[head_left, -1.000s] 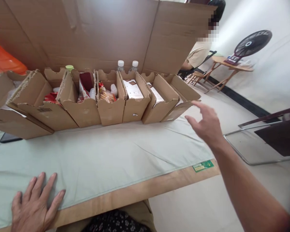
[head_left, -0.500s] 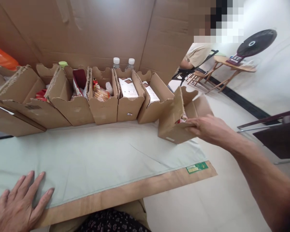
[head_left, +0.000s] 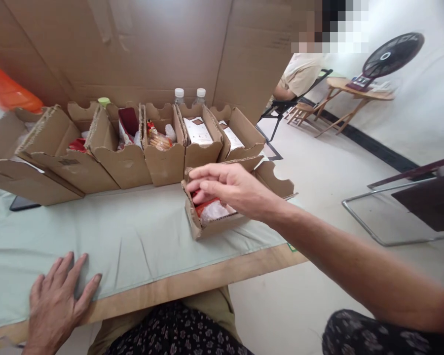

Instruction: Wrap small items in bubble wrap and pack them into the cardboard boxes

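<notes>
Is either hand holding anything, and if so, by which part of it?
The left hand holds nothing, lying spread on the cloth. The right hand is over the front box, but whether it grips anything cannot be told.

Cloth-covered table (head_left: 244, 269): boxes (head_left: 165, 165), perhaps a phone (head_left: 24, 203).

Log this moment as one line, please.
right hand: at open cardboard bin | in bin: red packaging, translucent plastic | left hand: palm down on pale green cloth
</notes>
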A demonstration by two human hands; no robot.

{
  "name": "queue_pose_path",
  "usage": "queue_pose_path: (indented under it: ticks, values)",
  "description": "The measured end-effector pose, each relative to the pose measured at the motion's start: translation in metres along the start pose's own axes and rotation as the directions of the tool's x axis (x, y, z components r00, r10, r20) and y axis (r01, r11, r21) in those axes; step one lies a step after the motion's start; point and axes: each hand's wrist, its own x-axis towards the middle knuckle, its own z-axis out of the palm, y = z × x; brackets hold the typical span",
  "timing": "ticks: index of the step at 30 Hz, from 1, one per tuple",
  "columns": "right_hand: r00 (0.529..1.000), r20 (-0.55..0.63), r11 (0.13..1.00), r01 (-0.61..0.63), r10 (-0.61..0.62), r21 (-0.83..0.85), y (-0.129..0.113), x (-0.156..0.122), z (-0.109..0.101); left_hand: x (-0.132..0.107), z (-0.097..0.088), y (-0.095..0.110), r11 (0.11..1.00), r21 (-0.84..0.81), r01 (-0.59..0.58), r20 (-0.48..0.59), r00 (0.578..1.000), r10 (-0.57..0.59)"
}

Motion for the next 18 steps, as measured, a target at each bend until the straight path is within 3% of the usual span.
queue_pose_path:
  ticks: [2,4,6,9,10,11,13,15,18]
  values:
    - [0.988,-0.106,0.993,0.115,-0.110,0.042,-0.014,-0.007,-0.001,0.001,0.000,0.014,0.999,0.042,0.026,-0.103,0.994,-0.021]
    - [0.930,-0.293,0.975,0.203,-0.221,-0.091,-0.017,-0.021,-0.016,0.004,-0.001,0.032,1.000,0.028,0.002,-0.194,0.981,0.004]
    - [0.791,-0.525,0.945,0.210,-0.314,-0.249,-0.007,-0.041,-0.039,0.011,-0.002,0.055,0.994,-0.058,-0.094,-0.246,0.966,0.077]
    - [0.489,-0.819,0.954,0.151,-0.301,-0.261,0.032,-0.074,-0.068,0.027,-0.006,0.097,0.937,-0.254,-0.239,-0.260,0.950,0.172]
    - [0.424,-0.870,0.968,0.126,-0.250,-0.216,0.049,-0.084,-0.075,0.033,-0.007,0.114,0.911,-0.319,-0.261,-0.243,0.952,0.188]
    - [0.392,-0.900,0.982,0.097,-0.189,-0.164,0.067,-0.094,-0.078,0.038,-0.008,0.130,0.883,-0.382,-0.272,-0.214,0.956,0.201]
    - [0.396,-0.916,0.998,0.040,-0.066,-0.054,0.100,-0.109,-0.078,0.049,-0.006,0.163,0.821,-0.503,-0.271,-0.127,0.963,0.239]
    - [0.441,-0.897,0.999,0.016,0.018,0.028,0.126,-0.117,-0.071,0.058,-0.001,0.191,0.750,-0.612,-0.251,-0.039,0.957,0.289]
    - [0.529,-0.848,0.997,0.035,0.039,0.068,0.149,-0.117,-0.056,0.070,0.010,0.224,0.657,-0.728,-0.199,0.038,0.944,0.328]
